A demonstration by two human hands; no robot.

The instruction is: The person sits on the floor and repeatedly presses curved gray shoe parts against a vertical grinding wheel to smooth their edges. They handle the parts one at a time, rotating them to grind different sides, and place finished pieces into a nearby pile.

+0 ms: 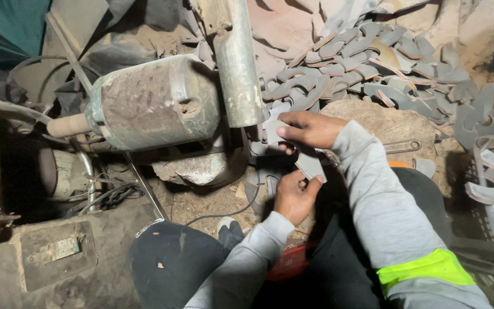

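Head view shows the left hand (294, 197) and right hand (310, 129) both gripping one curved metal blade (307, 163) beside the grinder motor (152, 103); steady, firm two-handed control seems wise.

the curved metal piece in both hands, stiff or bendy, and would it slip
The curved metal piece is probably stiff: it spans left hand and right hand without sagging. Thin and flat, so likely light. Its dull, rough-looking surface suggests little slipping.

Motor (150, 103) left, blade pile (373, 63) behind — narrow gap between.
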